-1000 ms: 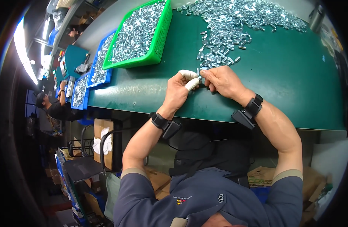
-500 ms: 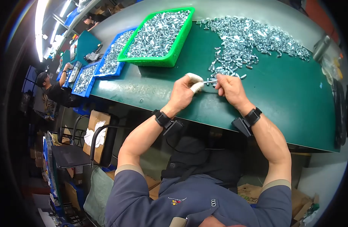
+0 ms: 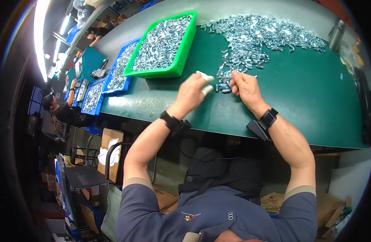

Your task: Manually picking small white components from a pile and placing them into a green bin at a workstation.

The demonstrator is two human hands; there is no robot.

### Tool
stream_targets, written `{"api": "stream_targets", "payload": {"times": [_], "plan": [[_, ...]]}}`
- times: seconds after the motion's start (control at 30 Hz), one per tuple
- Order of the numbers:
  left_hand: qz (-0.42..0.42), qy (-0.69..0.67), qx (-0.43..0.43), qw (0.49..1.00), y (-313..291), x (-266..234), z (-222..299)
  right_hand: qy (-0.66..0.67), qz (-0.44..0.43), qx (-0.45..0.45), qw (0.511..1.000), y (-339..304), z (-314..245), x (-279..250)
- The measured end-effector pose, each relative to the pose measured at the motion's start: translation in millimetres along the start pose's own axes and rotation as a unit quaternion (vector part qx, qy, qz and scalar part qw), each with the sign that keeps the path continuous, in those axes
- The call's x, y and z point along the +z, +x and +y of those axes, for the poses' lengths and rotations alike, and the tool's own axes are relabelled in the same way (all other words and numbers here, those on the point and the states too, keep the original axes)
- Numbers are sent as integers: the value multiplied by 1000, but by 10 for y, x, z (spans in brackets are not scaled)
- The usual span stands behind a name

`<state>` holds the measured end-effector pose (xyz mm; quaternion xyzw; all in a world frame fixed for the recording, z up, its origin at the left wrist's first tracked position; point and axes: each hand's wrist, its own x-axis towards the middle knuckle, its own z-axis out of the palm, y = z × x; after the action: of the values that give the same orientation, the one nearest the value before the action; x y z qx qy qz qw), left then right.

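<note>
My left hand (image 3: 190,92), with white covers on its thumb and a finger, is held over the green tabletop (image 3: 298,101). Its thumb and finger stand apart with nothing visible between them. To its right, my right hand (image 3: 247,89) pinches a thin metal rod (image 3: 224,77) that points left. Under the rod lie a few small shiny metal pieces (image 3: 223,86), close to the right fingertips. Beyond them spreads a large loose pile of the same small metal pieces (image 3: 258,34).
A green plastic basket (image 3: 178,66) full of metal pieces stands left of the pile. Blue trays (image 3: 97,105) of similar pieces are further left. A metal cylinder (image 3: 336,35) stands at the far right. Two people work at the left; a chair (image 3: 86,176) is below the table.
My left hand has drawn away leftward from the right hand, its thumb and finger parting. The right hand still holds the rod. The view has shifted slightly.
</note>
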<state>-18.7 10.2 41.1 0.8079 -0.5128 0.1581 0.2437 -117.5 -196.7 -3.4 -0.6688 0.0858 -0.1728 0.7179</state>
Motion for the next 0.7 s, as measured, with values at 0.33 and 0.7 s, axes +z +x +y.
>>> {"api": "stream_targets", "payload": {"times": [0.33,0.7], "plan": [[-19,-14,-78,997,-137,210,-36,-68,-49,-7,996,9,21,-11],[12,-243,-184,953,-256,292,-134,-165,-70,-26,984,-16,-59,-5]]}}
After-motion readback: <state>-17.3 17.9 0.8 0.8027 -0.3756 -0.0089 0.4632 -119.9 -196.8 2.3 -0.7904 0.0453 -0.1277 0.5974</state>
